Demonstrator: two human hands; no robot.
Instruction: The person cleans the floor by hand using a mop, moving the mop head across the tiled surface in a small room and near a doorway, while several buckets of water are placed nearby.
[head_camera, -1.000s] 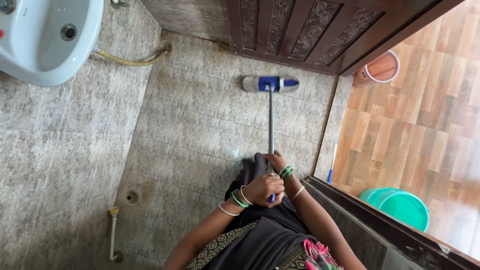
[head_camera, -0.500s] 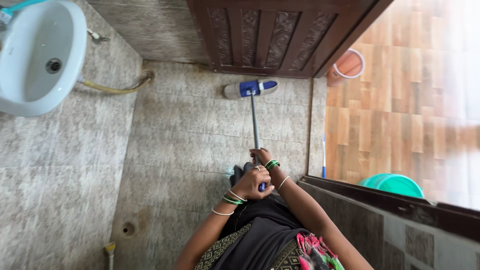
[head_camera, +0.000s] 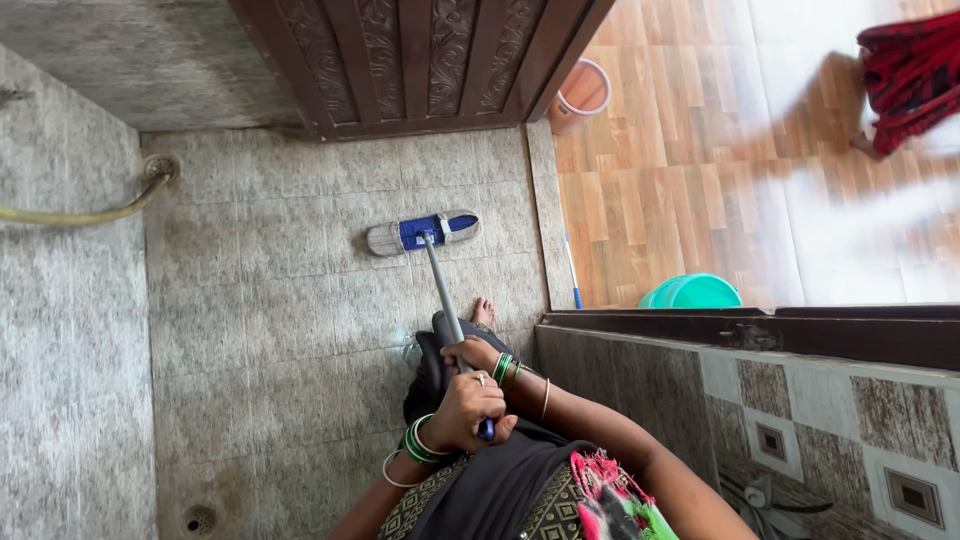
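Note:
A flat mop with a blue and grey head (head_camera: 422, 232) lies on the grey tiled floor (head_camera: 270, 330) in front of a carved wooden door (head_camera: 430, 60). Its grey handle (head_camera: 444, 290) slants back toward me. My left hand (head_camera: 463, 408), with green bangles at the wrist, grips the blue end of the handle close to my body. My right hand (head_camera: 474, 352), also with green bangles, holds the handle just above it. One bare foot (head_camera: 483, 312) shows past my dark clothing.
A yellowish hose (head_camera: 90, 212) runs along the left wall. A floor drain (head_camera: 198, 518) sits at the lower left. Beyond the doorway lie a wood-pattern floor, a green basin (head_camera: 695, 292), an orange bucket (head_camera: 583, 92), a thin blue-tipped stick (head_camera: 572, 270) and a red cloth (head_camera: 915, 75). A tiled wall (head_camera: 800, 420) stands at the right.
The view has swung right, so the white sink at the left has gone out of sight. The mop head now lies nearer to my feet. Both hands stay on the handle.

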